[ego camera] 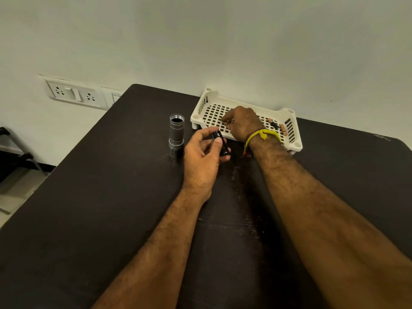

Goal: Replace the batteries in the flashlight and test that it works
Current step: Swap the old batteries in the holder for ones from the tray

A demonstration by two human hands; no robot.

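The grey flashlight body stands upright on the dark table on its head, its open tail end facing up. My left hand holds a black battery holder just right of it, between thumb and fingers. My right hand reaches into the white slotted basket, fingertips pinched low over its floor; what they pinch is hidden. Loose batteries, copper-coloured and black, lie at the basket's right end.
The basket sits against the wall at the table's far edge. A wall socket panel is at the left, beyond the table. A dark chair or stand is by the table's left side.
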